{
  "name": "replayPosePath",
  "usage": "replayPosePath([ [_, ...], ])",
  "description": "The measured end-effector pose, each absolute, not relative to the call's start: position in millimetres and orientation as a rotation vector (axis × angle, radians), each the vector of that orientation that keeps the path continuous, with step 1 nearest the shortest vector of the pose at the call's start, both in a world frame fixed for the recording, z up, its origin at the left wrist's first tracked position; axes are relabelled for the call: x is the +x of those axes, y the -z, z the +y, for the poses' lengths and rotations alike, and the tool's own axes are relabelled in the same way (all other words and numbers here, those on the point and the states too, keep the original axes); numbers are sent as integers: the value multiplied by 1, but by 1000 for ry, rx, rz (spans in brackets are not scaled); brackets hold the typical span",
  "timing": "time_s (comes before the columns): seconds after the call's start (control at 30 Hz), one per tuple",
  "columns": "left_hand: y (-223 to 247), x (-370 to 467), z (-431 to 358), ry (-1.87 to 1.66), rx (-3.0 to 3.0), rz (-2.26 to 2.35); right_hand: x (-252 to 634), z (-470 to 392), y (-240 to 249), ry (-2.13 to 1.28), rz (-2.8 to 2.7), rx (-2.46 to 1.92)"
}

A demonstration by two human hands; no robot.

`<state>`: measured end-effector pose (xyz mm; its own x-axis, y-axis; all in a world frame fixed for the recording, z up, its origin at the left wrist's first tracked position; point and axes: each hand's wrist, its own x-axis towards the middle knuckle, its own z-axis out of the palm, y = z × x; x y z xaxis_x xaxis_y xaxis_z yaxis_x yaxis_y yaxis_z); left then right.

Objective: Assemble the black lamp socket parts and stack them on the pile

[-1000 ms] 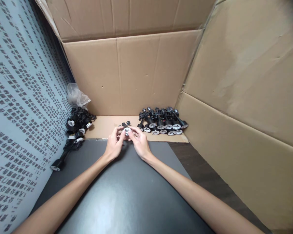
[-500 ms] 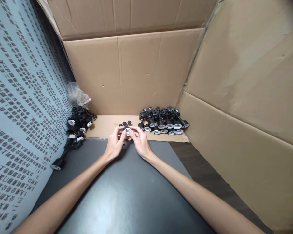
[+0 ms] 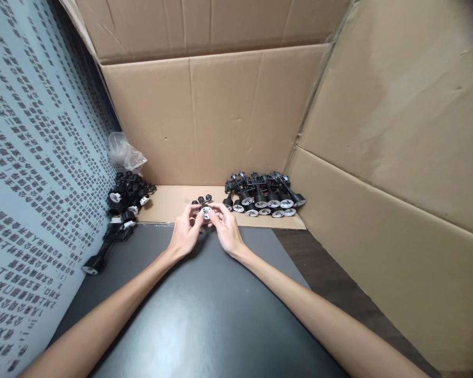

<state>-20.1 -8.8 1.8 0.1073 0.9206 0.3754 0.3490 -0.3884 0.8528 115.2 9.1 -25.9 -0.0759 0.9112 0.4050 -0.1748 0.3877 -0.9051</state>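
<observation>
Between my two hands, a small black lamp-like part with a round white end [image 3: 206, 212] is held, its white face turned toward me. My left hand [image 3: 185, 232] grips it from the left, thumb on the white face. From the right, my right hand [image 3: 227, 231] closes on the same part, its thumb also at the white face. Black knobbed arms of the part stick out beyond my fingers. Most of its body is hidden behind the hands.
Several similar black parts [image 3: 273, 200] lie in rows at the back right. A pile of black parts [image 3: 129, 189] sits at the left, below a clear plastic bag [image 3: 125, 152]. One black part [image 3: 95, 263] lies nearer. Cardboard walls [image 3: 228, 115] rise behind and right.
</observation>
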Motion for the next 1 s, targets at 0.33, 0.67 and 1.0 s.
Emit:
replayPosePath([
  [0.33,-3,-19,-9,-1279,1890,1261,116,7,23,-1034,-1348,-765],
  [0.67,-1,-18,-9,-1323,1880,1278,113,7,23,-1096,-1260,-741],
  [1.0,-2,-18,-10,-1317,1888,1269,114,6,17,-1067,-1267,-778],
])
